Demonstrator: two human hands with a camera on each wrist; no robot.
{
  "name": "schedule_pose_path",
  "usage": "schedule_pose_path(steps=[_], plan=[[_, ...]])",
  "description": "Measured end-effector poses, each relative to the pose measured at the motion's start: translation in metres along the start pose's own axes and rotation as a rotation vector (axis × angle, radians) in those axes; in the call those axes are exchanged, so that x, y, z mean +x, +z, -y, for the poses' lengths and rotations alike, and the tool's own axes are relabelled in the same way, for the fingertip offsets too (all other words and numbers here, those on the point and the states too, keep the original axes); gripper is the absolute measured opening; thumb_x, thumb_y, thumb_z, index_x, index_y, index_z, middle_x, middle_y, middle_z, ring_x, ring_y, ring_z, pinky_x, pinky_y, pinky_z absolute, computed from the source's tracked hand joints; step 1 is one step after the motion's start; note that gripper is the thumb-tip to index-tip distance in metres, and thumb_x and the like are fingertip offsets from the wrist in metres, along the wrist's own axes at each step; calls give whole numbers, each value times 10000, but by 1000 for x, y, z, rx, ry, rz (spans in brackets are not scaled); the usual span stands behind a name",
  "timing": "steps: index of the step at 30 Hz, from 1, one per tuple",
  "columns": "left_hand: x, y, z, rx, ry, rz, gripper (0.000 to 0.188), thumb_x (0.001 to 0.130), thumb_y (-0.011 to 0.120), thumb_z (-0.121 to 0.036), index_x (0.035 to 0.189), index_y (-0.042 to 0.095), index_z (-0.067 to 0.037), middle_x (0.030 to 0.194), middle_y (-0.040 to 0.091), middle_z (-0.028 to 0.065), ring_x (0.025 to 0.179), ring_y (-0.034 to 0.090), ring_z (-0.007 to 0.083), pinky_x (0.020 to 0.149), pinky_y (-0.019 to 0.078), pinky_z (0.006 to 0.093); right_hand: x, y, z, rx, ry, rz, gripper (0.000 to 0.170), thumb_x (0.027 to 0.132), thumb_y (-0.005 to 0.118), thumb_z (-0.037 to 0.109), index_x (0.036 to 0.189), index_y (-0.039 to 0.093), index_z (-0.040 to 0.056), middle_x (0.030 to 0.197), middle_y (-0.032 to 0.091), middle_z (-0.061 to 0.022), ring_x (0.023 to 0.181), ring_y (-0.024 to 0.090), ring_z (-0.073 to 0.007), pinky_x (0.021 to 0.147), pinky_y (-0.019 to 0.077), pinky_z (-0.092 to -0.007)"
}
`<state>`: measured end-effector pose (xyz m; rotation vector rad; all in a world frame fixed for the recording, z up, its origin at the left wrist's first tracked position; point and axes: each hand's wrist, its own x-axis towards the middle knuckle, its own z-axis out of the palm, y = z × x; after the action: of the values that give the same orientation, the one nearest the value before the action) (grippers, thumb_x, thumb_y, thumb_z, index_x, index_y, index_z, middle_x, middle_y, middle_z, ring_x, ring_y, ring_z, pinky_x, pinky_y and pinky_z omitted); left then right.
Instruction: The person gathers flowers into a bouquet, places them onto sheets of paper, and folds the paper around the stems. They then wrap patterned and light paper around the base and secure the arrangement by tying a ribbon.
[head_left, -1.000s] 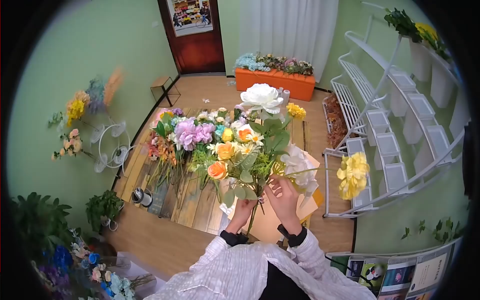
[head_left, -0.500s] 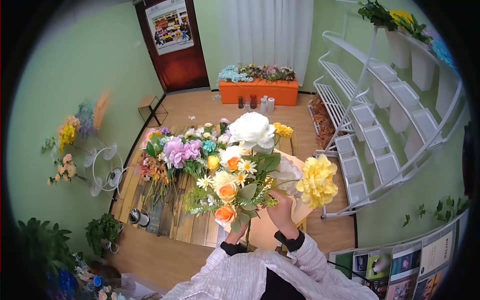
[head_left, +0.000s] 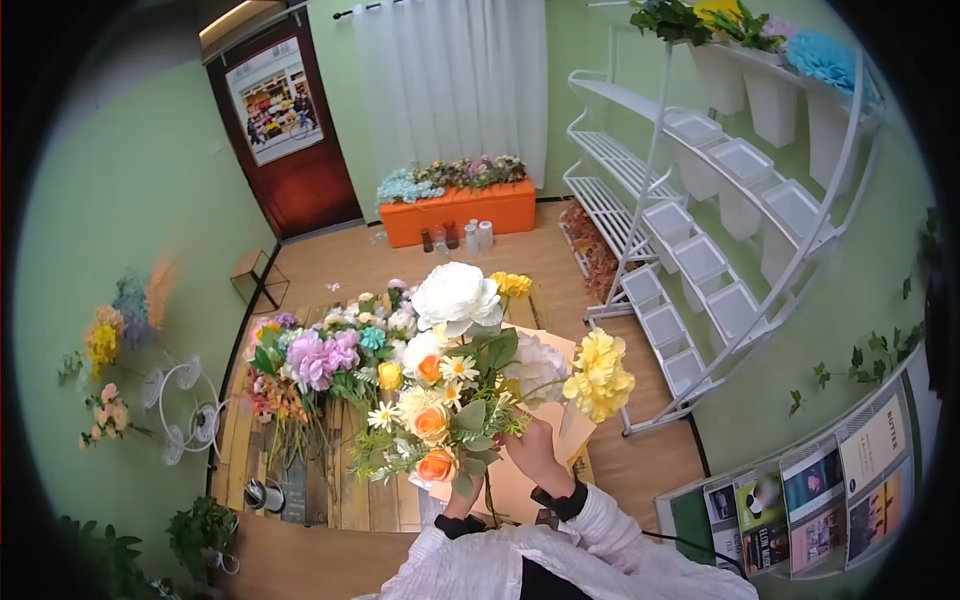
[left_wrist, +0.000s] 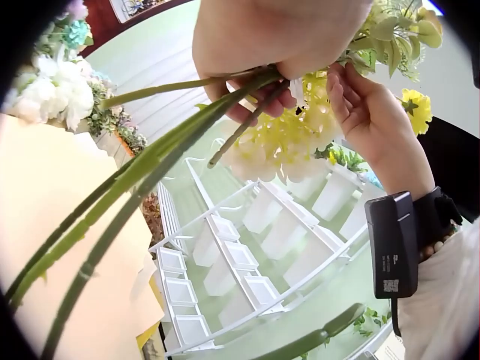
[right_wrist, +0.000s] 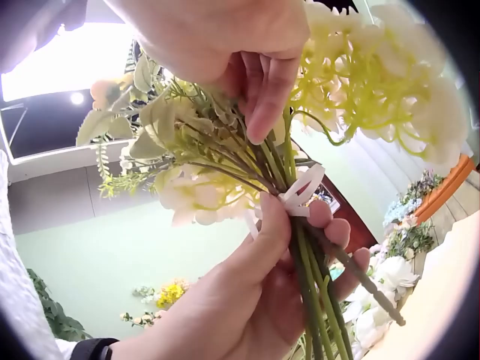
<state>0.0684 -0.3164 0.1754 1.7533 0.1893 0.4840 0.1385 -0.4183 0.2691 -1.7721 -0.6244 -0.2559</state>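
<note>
My left hand (right_wrist: 240,296) grips the stems (right_wrist: 311,300) of a mixed bouquet (head_left: 470,395) at a white ribbon (right_wrist: 304,191) tied round them. Orange roses (head_left: 437,464), white daisies and a large white flower (head_left: 456,298) fill the bouquet, with green leaves among them. At its right side my right hand (head_left: 537,455) has curled fingers among the stems, just above the ribbon, pinching a stem. A ruffled yellow flower (head_left: 598,378) sticks out to the right beyond this hand. Blossoms hide part of both hands in the head view.
Beneath the bouquet, orange-tan paper (head_left: 575,440) lies on a wooden table (head_left: 340,490). Loose flowers (head_left: 320,355) cover its left part, and a metal cup (head_left: 262,496) stands at the near left edge. White racks with pots (head_left: 700,260) stand to the right.
The yellow flower has come closer to the bouquet, its long stem no longer showing out to the side. The bouquet has turned slightly, and the head view has swung right.
</note>
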Motion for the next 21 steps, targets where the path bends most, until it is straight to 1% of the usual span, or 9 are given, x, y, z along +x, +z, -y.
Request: schedule_pose_path(steps=[1, 2, 4, 5, 6, 10, 13, 16, 21], plan=[[0, 2, 1, -74, -25, 26, 216, 780, 495, -118, 978, 494, -32, 930, 516, 96, 884, 481, 223, 765, 384, 319, 0, -5, -5, 9, 74, 40, 90, 719, 504, 10, 800, 542, 11, 656, 565, -126, 543, 572, -234, 485, 449, -295], [1, 3, 2, -153, -48, 64, 218, 778, 494, -116, 979, 493, -31, 932, 515, 96, 887, 479, 224, 769, 382, 321, 1, -13, 3, -137, -46, 16, 96, 700, 489, 14, 783, 537, 8, 632, 558, -136, 536, 573, -240, 480, 447, -316], [6, 5, 48, 20, 197, 187, 234, 762, 499, -63, 992, 483, -21, 975, 521, 48, 858, 513, 157, 725, 417, 265, -4, -17, -7, -175, -21, 43, 121, 681, 528, 62, 789, 538, 10, 606, 549, -145, 548, 564, -275, 496, 443, -338], [7, 8, 18, 6, 10, 152, 195, 761, 499, -63, 942, 512, 8, 919, 553, 47, 828, 522, 162, 727, 412, 272, -5, -21, -11, -194, -118, 28, 131, 673, 540, 73, 785, 539, 6, 640, 551, -165, 582, 556, -304, 525, 444, -341], [9, 17, 3, -291, -148, 98, 210, 759, 485, -51, 952, 501, 28, 918, 557, 66, 838, 517, 158, 715, 413, 267, -6, -24, -12, -276, -115, 46, 133, 672, 540, 74, 782, 539, 0, 658, 551, -174, 597, 553, -314, 539, 444, -346], [12, 24, 24, -245, -228, 192, 245, 734, 472, -17, 974, 496, 27, 862, 553, 69, 826, 509, 152, 693, 415, 260, -9, -34, -7, -249, 5, -18, 120, 672, 533, 76, 757, 540, -9, 688, 548, -187, 622, 547, -329, 554, 442, -358], [15, 29, 11, -187, -79, 219, 226, 730, 460, -2, 949, 513, 14, 835, 552, 61, 818, 508, 143, 677, 415, 258, -11, -37, -8, -252, -70, -120, 112, 667, 526, 68, 749, 538, -7, 681, 547, -184, 627, 546, -331, 555, 442, -364], [19, 24, -24, -76, 141, 423, 134, 795, 445, -56, 872, 546, -15, 829, 553, 67, 815, 521, 164, 729, 411, 292, -11, -40, 4, -288, 2, -108, 111, 654, 515, 42, 751, 541, -6, 662, 544, -181, 594, 544, -327, 533, 442, -367], [14, 19, -7, -335, 33, 381, 164, 794, 491, -111, 928, 466, -20, 873, 505, 50, 798, 486, 149, 676, 398, 268, -10, -24, 1, -233, -104, -239, 104, 691, 512, 54, 773, 542, -4, 636, 542, -169, 541, 539, -311, 508, 443, -358]])
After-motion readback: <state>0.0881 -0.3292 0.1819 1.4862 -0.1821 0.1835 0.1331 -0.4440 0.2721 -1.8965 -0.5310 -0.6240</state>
